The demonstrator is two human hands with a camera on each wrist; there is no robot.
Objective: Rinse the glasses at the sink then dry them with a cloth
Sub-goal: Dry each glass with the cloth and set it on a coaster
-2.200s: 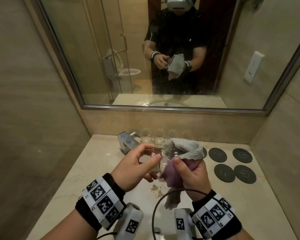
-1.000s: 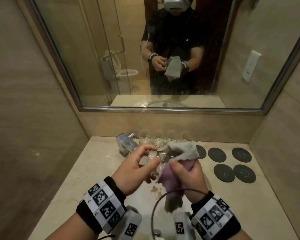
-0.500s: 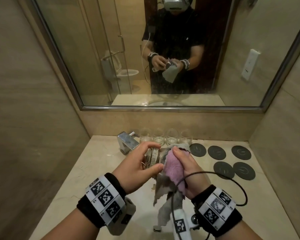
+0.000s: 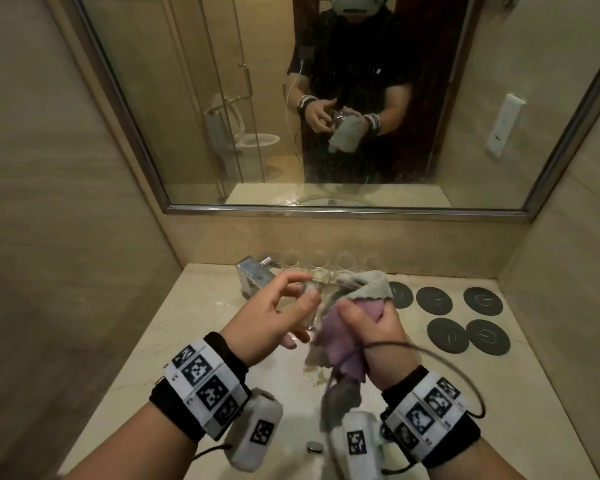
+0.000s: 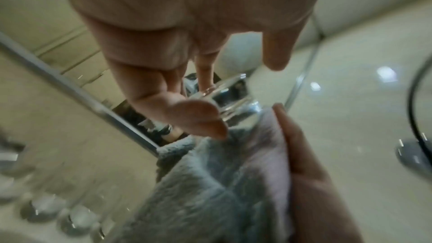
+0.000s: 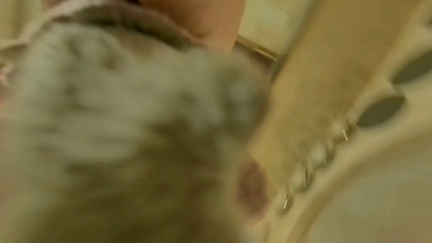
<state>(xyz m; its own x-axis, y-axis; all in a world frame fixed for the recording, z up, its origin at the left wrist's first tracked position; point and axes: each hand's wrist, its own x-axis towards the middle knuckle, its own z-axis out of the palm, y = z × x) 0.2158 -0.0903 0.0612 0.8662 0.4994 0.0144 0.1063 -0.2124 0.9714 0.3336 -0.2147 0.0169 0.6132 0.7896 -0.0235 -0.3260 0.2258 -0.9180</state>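
Observation:
Over the sink, my left hand (image 4: 291, 306) holds a clear drinking glass (image 4: 310, 303) between thumb and fingers; the glass (image 5: 230, 97) also shows in the left wrist view beyond the thumb. My right hand (image 4: 364, 323) grips a grey and pink cloth (image 4: 347, 337) that is pressed against the glass, its grey edge (image 4: 371, 284) folded over the top. The cloth (image 5: 210, 182) fills the lower part of the left wrist view, and the cloth (image 6: 105, 117) is a blur across the right wrist view. Several more glasses (image 4: 329, 265) stand in a row by the back wall.
A chrome tap (image 4: 253, 275) stands at the back left of the beige counter (image 4: 194, 306). Several dark round coasters (image 4: 465, 317) lie at the right. A large mirror (image 4: 222, 98) covers the wall above. A cable (image 4: 430, 355) loops off my right wrist.
The cloth's grey edge is back over the top of the glass, after being bunched lower half a second ago. My right hand has turned slightly around the glass; the left hand keeps its hold.

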